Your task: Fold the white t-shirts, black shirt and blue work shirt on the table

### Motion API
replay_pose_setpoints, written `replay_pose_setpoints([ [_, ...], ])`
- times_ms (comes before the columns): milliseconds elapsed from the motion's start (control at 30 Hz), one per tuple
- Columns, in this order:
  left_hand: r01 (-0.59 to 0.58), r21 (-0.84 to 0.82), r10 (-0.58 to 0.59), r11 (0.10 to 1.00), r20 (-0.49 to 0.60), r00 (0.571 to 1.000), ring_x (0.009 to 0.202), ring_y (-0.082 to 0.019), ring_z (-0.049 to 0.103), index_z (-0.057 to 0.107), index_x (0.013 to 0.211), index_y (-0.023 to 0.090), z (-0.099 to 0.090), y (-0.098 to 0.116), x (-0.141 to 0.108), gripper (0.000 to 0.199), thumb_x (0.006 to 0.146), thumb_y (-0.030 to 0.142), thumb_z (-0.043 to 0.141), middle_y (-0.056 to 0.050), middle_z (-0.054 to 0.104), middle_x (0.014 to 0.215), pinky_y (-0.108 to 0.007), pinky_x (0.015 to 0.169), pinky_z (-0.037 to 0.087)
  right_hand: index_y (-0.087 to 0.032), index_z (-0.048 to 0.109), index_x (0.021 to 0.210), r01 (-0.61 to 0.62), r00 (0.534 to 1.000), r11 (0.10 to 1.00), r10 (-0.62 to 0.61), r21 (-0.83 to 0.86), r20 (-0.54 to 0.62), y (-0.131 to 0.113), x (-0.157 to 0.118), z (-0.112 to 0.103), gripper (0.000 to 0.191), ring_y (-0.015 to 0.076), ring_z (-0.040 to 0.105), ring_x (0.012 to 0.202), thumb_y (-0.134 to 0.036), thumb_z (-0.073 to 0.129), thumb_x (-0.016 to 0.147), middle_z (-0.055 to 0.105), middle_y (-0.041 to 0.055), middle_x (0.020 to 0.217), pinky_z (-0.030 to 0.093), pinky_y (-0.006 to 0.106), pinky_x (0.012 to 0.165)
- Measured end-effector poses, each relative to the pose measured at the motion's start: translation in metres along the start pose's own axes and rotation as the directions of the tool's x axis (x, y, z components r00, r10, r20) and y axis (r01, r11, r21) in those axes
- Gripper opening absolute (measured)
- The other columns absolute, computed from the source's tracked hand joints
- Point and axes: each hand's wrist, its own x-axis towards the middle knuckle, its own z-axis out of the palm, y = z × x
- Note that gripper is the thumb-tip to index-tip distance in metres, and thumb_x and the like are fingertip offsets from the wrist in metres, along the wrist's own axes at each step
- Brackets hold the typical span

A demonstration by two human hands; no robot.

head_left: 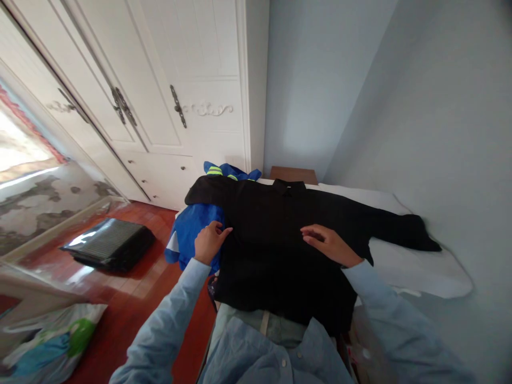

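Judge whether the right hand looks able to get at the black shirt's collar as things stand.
Probably yes: the right hand is over the black shirt, and nothing visible blocks the way to the collar.

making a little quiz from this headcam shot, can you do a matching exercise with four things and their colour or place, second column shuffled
Things:
1. shirt
2. wardrobe
3. garment with yellow-green stripes
4. shiny package

Colour or place:
a. on the red-brown floor
b. white, with dark handles
c. black, spread out
d. blue

Pairs: 1-c, 2-b, 3-d, 4-a
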Motion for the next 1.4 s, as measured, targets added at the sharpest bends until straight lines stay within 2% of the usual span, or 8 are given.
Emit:
replay_pose_setpoints([
  [233, 0.027, -0.1, -0.015, 0.995, 0.11, 0.994, 0.061, -0.018, 0.066, 0.067, 0.09, 0.02, 0.002, -0.002, 0.004, 0.022, 0.088, 0.042, 0.061, -0.003, 0.073, 0.082, -0.027, 0.057, 0.04, -0.015, 0.059, 0.134, 0.025, 0.993, 0.904, -0.07, -0.427, -0.09, 0.049, 0.097, -0.004, 0.052, 0.0269, 0.046, 0.138, -0.042, 0.05, 0.09, 0.051, 0.0124, 0.145, 0.032, 0.042, 0.121],
  [433, 0.054, -0.372, 0.011, 0.926, 0.172, 0.985, 0.05, -0.016, 0.058, 0.06, 0.08, 0.018, -0.002, -0.027, 0.011, 0.027, 0.083, 0.044, 0.059, 0.001, 0.061, 0.062, -0.026, 0.052, 0.04, -0.003, 0.049, 0.145, -0.157, 0.987, 0.772, 0.151, -0.615, -0.063, 0.095, 0.11, -0.018, 0.067, 0.0315, 0.035, 0.147, -0.048, 0.045, 0.096, 0.039, 0.0206, 0.154, 0.026, 0.043, 0.124],
  [567, -0.006, -0.123, 0.023, 0.992, 0.133, 0.991, 0.072, -0.023, 0.066, 0.064, 0.083, 0.018, -0.012, -0.03, 0.008, 0.027, 0.089, 0.042, 0.054, -0.005, 0.067, 0.073, -0.029, 0.06, 0.042, -0.006, 0.044, 0.15, -0.16, 0.985, 0.762, 0.162, -0.628, -0.055, 0.113, 0.107, -0.018, 0.071, 0.0314, 0.029, 0.149, -0.055, 0.037, 0.099, 0.033, 0.0175, 0.159, 0.024, 0.045, 0.124],
  [700, -0.049, 0.146, 0.05, 0.988, -0.007, 0.999, 0.095, -0.03, 0.068, 0.063, 0.115, 0.018, -0.026, -0.013, 0.007, 0.031, 0.095, 0.034, 0.045, -0.011, 0.071, 0.098, -0.034, 0.073, 0.047, -0.009, 0.044, 0.151, -0.152, 0.986, 0.771, 0.16, -0.619, -0.043, 0.116, 0.108, -0.019, 0.074, 0.0322, 0.031, 0.149, -0.06, 0.036, 0.098, 0.032, 0.0166, 0.159, 0.025, 0.048, 0.124],
  [867, -0.383, 0.059, 0.386, 0.922, -0.049, 0.921, 0.103, -0.025, 0.065, 0.057, 0.124, 0.015, -0.028, 0.037, 0.042, 0.04, 0.096, 0.042, 0.048, -0.011, 0.068, 0.109, -0.034, 0.09, 0.05, -0.011, 0.045, 0.15, -0.137, 0.985, 0.767, 0.173, -0.627, -0.004, 0.1, 0.126, -0.026, 0.073, 0.0306, 0.032, 0.149, -0.061, 0.033, 0.099, 0.034, 0.0164, 0.158, 0.025, 0.045, 0.124],
  [1000, -0.686, -0.004, 0.684, 0.727, 0.084, 0.724, 0.124, -0.025, 0.057, 0.058, 0.128, 0.013, 0.007, 0.092, 0.097, 0.047, 0.1, 0.047, 0.041, -0.013, 0.063, 0.13, -0.037, 0.11, 0.041, -0.012, 0.041, 0.152, -0.145, 0.985, 0.758, 0.172, -0.636, -0.019, 0.09, 0.151, -0.031, 0.074, 0.0286, 0.028, 0.15, -0.062, 0.029, 0.099, 0.032, 0.0156, 0.159, 0.023, 0.042, 0.125],
  [1100, -0.756, 0.019, 0.721, 0.654, 0.287, 0.631, 0.145, -0.028, 0.037, 0.049, 0.142, 0.01, 0.052, 0.121, 0.136, 0.06, 0.101, 0.051, 0.036, -0.016, 0.046, 0.152, -0.04, 0.12, 0.029, -0.012, 0.037, 0.154, -0.2, 0.972, 0.737, 0.234, -0.646, -0.033, 0.094, 0.166, -0.032, 0.073, 0.0307, 0.025, 0.151, -0.061, 0.028, 0.1, 0.028, 0.0164, 0.161, 0.025, 0.047, 0.123],
  [1400, -0.646, 0.103, 0.542, 0.756, 0.455, 0.706, 0.153, -0.033, 0.015, 0.031, 0.156, 0.009, 0.14, 0.114, 0.188, 0.078, 0.1, 0.063, 0.025, -0.021, 0.021, 0.163, -0.052, 0.122, 0.014, -0.016, 0.025, 0.159, -0.248, 0.949, 0.707, 0.314, -0.662, -0.019, 0.117, 0.182, -0.04, 0.077, 0.0294, 0.014, 0.155, -0.064, 0.016, 0.1, 0.014, 0.0125, 0.166, 0.014, 0.055, 0.124],
])
